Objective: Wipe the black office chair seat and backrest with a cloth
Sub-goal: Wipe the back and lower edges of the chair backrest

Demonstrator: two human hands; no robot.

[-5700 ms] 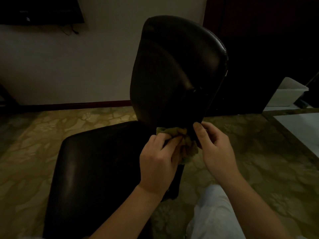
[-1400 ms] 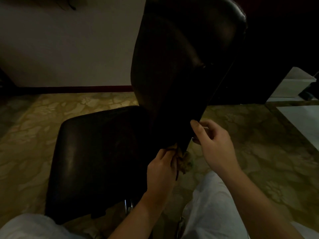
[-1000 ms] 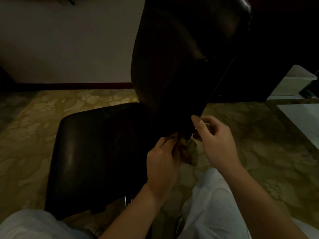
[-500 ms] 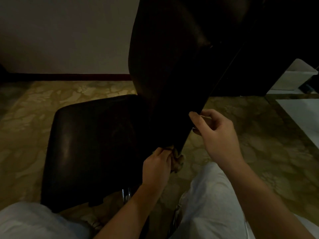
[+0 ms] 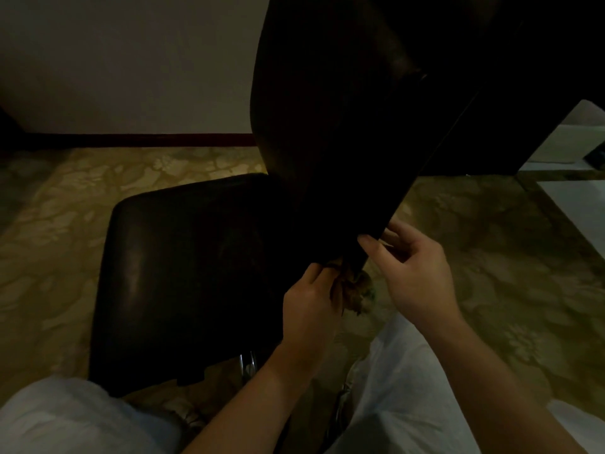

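Observation:
The black office chair stands close in front of me, its seat (image 5: pixel 183 276) to the left and its tall backrest (image 5: pixel 343 126) rising at the centre. My left hand (image 5: pixel 309 306) is closed on a yellowish cloth (image 5: pixel 355 291), pressed against the bottom corner of the backrest. My right hand (image 5: pixel 412 276) pinches the backrest's lower right edge, thumb in front and fingers behind. Part of the cloth is hidden behind my left hand and the backrest.
Patterned yellowish floor (image 5: pixel 65 224) surrounds the chair. A pale wall (image 5: pixel 131 60) with a dark skirting lies behind. Dark furniture (image 5: pixel 523 93) stands at the right, with a white box (image 5: pixel 569 139) and a pale surface (image 5: pixel 582 204) beside it. My light trouser legs (image 5: pixel 393 388) fill the bottom.
Over the last seconds my left hand has rubbed the cloth up and down at the backrest's bottom corner. My head moved closer and tilted down. My right hand kept its hold on the edge.

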